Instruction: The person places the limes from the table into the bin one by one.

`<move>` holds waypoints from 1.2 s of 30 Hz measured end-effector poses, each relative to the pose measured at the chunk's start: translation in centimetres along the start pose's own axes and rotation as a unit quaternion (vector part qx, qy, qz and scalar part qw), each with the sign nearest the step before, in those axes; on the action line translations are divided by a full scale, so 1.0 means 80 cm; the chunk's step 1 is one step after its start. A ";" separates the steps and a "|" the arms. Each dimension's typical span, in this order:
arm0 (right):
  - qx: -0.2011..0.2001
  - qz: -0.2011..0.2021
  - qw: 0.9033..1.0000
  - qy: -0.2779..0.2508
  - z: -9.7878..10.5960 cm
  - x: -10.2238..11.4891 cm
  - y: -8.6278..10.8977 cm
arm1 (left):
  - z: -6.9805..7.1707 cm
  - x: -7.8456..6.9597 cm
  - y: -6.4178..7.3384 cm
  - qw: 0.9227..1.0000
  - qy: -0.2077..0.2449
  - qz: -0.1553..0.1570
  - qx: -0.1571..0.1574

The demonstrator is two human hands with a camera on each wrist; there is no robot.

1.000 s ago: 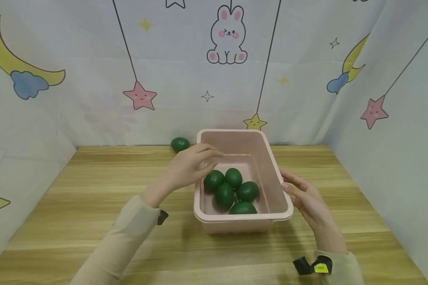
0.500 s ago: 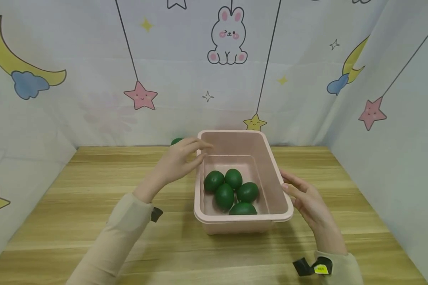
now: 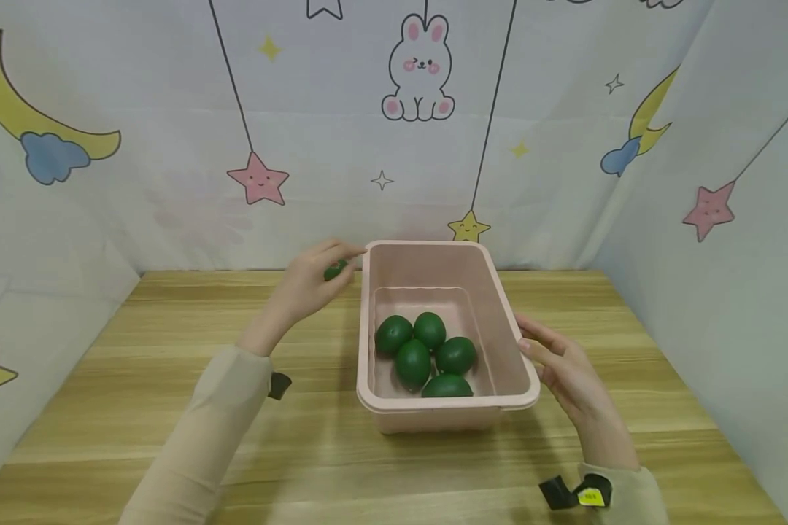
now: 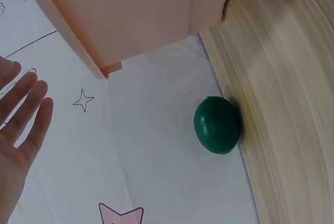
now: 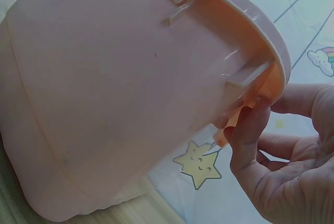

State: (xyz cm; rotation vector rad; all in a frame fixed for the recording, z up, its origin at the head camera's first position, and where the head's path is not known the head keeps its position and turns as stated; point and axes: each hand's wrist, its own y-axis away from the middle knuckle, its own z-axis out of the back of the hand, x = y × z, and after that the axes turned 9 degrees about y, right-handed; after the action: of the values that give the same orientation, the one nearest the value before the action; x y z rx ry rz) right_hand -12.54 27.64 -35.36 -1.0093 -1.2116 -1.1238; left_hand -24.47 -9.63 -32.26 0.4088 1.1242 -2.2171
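A pink plastic bin stands on the wooden table with several smooth, dark green oval fruits in its near part. Another green oval fruit lies outside, at the table's back edge left of the bin; the left hand partly hides it in the head view. My left hand hovers in front of that fruit with its fingers extended and holds nothing. Its fingertips overlap the bin's far left corner in the head view. My right hand holds the bin's right rim, thumb and fingers at the lip.
A white curtain printed with stars, moons and a rabbit hangs right behind the wooden table and along both sides. Black straps are worn on both wrists.
My left hand has moved from over the bin's left side, back and leftward to the loose fruit. The right hand and the bin have stayed in place.
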 end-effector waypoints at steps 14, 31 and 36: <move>-0.003 -0.010 1.000 0.006 0.004 -0.001 0.003 | -0.001 0.040 -0.008 0.997 -0.015 0.069 0.026; 0.003 -0.011 1.000 0.001 0.005 -0.002 0.001 | -0.015 0.102 -0.005 0.982 -0.080 0.130 0.113; 0.005 -0.010 1.000 -0.002 0.005 -0.003 0.000 | -0.020 0.120 -0.003 0.973 -0.140 0.111 0.146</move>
State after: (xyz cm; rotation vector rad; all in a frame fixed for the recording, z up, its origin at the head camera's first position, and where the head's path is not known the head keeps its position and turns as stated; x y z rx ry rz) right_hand -12.62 28.05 -35.58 -0.9947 -1.2321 -1.1297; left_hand -31.97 -11.86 -38.04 0.3127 0.5758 -2.1600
